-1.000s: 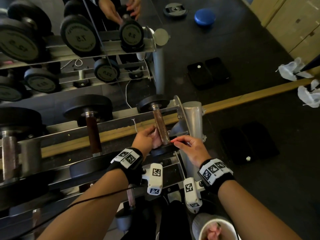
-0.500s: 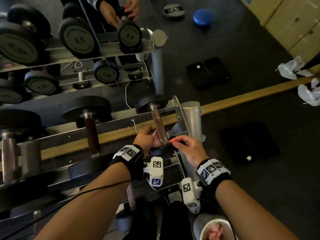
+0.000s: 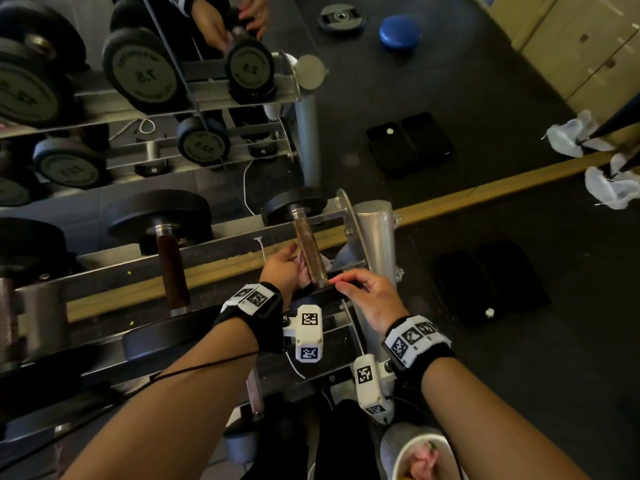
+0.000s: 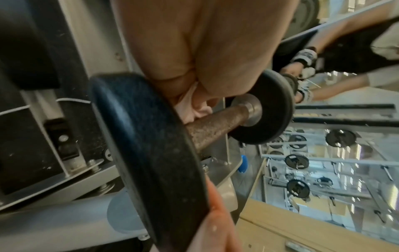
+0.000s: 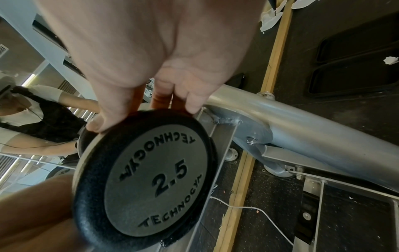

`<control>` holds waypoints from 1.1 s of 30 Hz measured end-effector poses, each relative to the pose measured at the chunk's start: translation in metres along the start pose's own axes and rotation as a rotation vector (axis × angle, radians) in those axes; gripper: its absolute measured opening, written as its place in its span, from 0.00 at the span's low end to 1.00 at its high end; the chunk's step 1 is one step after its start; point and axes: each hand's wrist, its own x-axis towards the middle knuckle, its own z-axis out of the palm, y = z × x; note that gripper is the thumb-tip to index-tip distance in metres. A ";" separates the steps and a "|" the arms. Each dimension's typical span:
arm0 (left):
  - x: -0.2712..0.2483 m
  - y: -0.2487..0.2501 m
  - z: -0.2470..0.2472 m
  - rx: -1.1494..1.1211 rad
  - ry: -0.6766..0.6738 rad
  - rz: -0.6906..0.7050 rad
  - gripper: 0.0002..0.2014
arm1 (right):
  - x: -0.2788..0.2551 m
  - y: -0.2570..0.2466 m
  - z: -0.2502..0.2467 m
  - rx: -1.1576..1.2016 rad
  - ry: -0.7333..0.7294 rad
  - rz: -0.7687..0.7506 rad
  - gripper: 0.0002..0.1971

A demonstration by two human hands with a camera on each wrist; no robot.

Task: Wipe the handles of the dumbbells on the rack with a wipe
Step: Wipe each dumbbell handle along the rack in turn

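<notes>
Pink wipe (image 3: 423,460) inside white cup (image 3: 394,455)

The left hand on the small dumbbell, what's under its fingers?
A pale pink wipe is bunched under the left hand, pressed against the rusty handle near the front weight plate. The handle surface beneath the wipe is covered.

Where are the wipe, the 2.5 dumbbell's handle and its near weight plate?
wipe (image 4: 191,106), left wrist view, pink fold under fingers.
handle (image 3: 310,252), head view, mid-shaft.
near weight plate (image 5: 151,177), right wrist view, grey face.
</notes>
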 end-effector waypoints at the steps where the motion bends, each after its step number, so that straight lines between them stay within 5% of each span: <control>1: -0.002 -0.001 -0.002 0.001 -0.002 0.000 0.24 | 0.000 0.000 0.000 0.000 0.004 -0.007 0.11; 10: 0.009 0.007 -0.027 -0.022 0.169 0.170 0.20 | 0.001 0.000 -0.002 0.004 -0.015 0.006 0.08; 23: -0.011 -0.010 -0.021 0.044 -0.029 0.132 0.17 | 0.004 0.009 -0.005 -0.014 -0.011 -0.040 0.08; 33: 0.010 0.010 -0.011 -0.088 0.133 0.260 0.12 | 0.004 0.008 -0.004 0.015 -0.023 -0.036 0.08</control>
